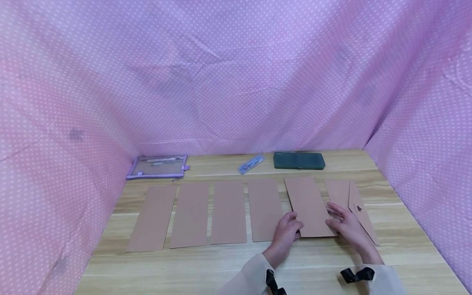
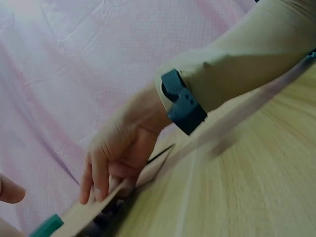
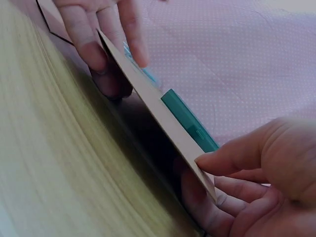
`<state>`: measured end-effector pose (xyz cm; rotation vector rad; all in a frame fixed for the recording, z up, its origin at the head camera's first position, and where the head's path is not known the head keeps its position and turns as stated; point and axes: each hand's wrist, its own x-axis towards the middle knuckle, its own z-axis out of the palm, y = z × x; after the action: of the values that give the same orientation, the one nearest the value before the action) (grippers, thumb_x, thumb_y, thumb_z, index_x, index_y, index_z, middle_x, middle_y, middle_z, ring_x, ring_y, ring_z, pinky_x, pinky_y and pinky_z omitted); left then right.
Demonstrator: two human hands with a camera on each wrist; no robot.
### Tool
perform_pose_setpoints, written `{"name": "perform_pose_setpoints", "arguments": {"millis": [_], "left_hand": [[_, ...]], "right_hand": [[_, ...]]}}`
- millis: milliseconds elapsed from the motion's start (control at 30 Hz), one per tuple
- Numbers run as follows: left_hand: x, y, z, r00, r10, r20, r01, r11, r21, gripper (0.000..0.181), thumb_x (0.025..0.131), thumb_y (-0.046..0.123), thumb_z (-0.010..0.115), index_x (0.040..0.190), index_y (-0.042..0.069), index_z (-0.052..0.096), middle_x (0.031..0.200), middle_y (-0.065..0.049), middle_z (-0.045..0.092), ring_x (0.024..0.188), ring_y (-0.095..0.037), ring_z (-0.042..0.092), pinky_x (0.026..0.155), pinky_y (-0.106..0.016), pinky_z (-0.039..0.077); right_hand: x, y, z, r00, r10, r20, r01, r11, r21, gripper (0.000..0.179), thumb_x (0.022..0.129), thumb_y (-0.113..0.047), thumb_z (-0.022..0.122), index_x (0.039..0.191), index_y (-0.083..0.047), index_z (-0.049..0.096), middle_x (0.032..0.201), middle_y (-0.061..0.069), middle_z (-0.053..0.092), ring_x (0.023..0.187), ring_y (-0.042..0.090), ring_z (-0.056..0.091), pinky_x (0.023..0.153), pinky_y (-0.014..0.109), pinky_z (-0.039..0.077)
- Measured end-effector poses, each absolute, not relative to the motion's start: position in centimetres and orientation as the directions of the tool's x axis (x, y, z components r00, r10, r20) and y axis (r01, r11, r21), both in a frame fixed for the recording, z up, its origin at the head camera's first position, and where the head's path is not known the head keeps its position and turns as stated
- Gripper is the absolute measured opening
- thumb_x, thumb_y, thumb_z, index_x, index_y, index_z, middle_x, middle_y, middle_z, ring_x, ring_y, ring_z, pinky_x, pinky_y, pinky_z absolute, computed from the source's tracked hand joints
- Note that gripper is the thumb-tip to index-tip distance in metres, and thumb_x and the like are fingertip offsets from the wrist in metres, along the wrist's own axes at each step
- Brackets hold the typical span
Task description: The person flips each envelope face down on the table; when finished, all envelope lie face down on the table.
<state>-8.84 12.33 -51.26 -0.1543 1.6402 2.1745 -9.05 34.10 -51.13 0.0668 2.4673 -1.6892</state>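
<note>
A brown paper envelope (image 1: 307,207), fifth from the left in a row, has its near end tilted up off the table. My left hand (image 1: 287,229) holds its left edge by the near corner. Across from it, my right hand (image 1: 348,229) pinches the right edge; in the right wrist view the thumb (image 3: 222,157) lies on top with fingers underneath. Beneath the right hand lies another envelope (image 1: 337,190), its flap side up with a small dark print. Left of my left hand is a plain brown envelope (image 1: 264,205), flat on the wood.
Three more plain envelopes lie flat to the left, among them the leftmost envelope (image 1: 153,219). Along the back of the wooden table (image 1: 206,270) are a purple-edged mesh pouch (image 1: 156,167), a small blue packet (image 1: 250,164) and a dark green case (image 1: 299,161). Pink dotted cloth (image 1: 221,82) hangs behind.
</note>
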Motion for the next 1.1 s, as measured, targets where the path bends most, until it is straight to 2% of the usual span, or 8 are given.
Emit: {"name": "perform_pose_setpoints", "arguments": {"millis": [167, 367, 500, 600, 800, 967, 1100], "left_hand": [[-8.6, 12.3, -50.3, -0.914, 0.247, -0.321, -0.379, -0.242, 0.893, 0.058, 0.084, 0.01, 0.06, 0.14, 0.0, 0.048, 0.151, -0.031, 0.042, 0.139, -0.04, 0.045, 0.106, -0.057, 0.047], [-8.1, 12.3, -49.4, -0.91, 0.244, -0.334, -0.393, -0.258, 0.883, 0.06, 0.083, 0.01, 0.057, 0.141, 0.001, 0.045, 0.153, -0.033, 0.037, 0.143, -0.043, 0.038, 0.103, -0.052, 0.045], [-7.9, 12.2, -49.0, -0.903, 0.262, -0.342, -0.409, -0.273, 0.871, 0.062, 0.084, 0.01, 0.057, 0.143, 0.0, 0.043, 0.155, -0.034, 0.034, 0.143, -0.043, 0.036, 0.103, -0.052, 0.043], [-7.8, 12.2, -48.9, -0.899, 0.269, -0.344, -0.416, -0.287, 0.863, 0.062, 0.084, 0.011, 0.057, 0.143, -0.001, 0.042, 0.155, -0.033, 0.033, 0.141, -0.043, 0.038, 0.103, -0.053, 0.042], [-7.7, 12.1, -49.0, -0.901, 0.271, -0.339, -0.412, -0.283, 0.866, 0.061, 0.086, 0.013, 0.057, 0.144, -0.001, 0.042, 0.154, -0.031, 0.034, 0.139, -0.042, 0.04, 0.102, -0.053, 0.043], [-7.6, 12.0, -48.9, -0.902, 0.273, -0.336, -0.406, -0.263, 0.875, 0.061, 0.087, 0.015, 0.057, 0.144, -0.001, 0.042, 0.155, -0.032, 0.034, 0.14, -0.042, 0.039, 0.104, -0.056, 0.042], [-7.5, 11.9, -48.7, -0.903, 0.275, -0.331, -0.4, -0.257, 0.879, 0.061, 0.087, 0.016, 0.057, 0.144, -0.001, 0.042, 0.155, -0.032, 0.034, 0.142, -0.044, 0.037, 0.106, -0.059, 0.041]], "right_hand": [[-9.2, 34.1, -51.0, -0.985, -0.04, -0.166, 0.136, 0.402, -0.905, 0.069, 0.093, 0.001, 0.061, 0.149, 0.017, 0.025, 0.148, 0.044, 0.034, 0.096, -0.015, 0.055, 0.079, 0.009, 0.051], [-9.1, 33.6, -50.5, -0.99, -0.023, -0.14, 0.11, 0.497, -0.861, 0.066, 0.091, 0.004, 0.06, 0.147, 0.019, 0.028, 0.144, 0.045, 0.04, 0.088, -0.007, 0.059, 0.076, 0.012, 0.051], [-9.1, 33.2, -50.1, -0.995, -0.009, -0.099, 0.074, 0.592, -0.802, 0.064, 0.089, 0.004, 0.063, 0.145, 0.019, 0.033, 0.139, 0.043, 0.047, 0.097, 0.017, 0.069, 0.075, 0.011, 0.05], [-9.2, 33.0, -50.0, -0.997, 0.003, -0.077, 0.058, 0.685, -0.726, 0.064, 0.088, 0.001, 0.066, 0.143, 0.017, 0.038, 0.137, 0.04, 0.052, 0.102, 0.037, 0.07, 0.075, 0.014, 0.051], [-9.3, 32.8, -49.7, -0.998, -0.011, -0.07, 0.037, 0.766, -0.642, 0.062, 0.089, -0.006, 0.067, 0.142, 0.016, 0.041, 0.134, 0.038, 0.055, 0.101, 0.039, 0.071, 0.079, 0.034, 0.059], [-9.2, 32.6, -49.4, -0.996, -0.023, -0.081, 0.032, 0.784, -0.62, 0.062, 0.091, -0.009, 0.065, 0.141, 0.017, 0.041, 0.132, 0.036, 0.058, 0.096, 0.031, 0.069, 0.073, 0.024, 0.053], [-9.1, 32.5, -49.3, -0.997, -0.029, -0.076, 0.025, 0.785, -0.619, 0.062, 0.091, -0.01, 0.066, 0.141, 0.016, 0.042, 0.128, 0.033, 0.061, 0.094, 0.027, 0.067, 0.071, 0.021, 0.051]]}}
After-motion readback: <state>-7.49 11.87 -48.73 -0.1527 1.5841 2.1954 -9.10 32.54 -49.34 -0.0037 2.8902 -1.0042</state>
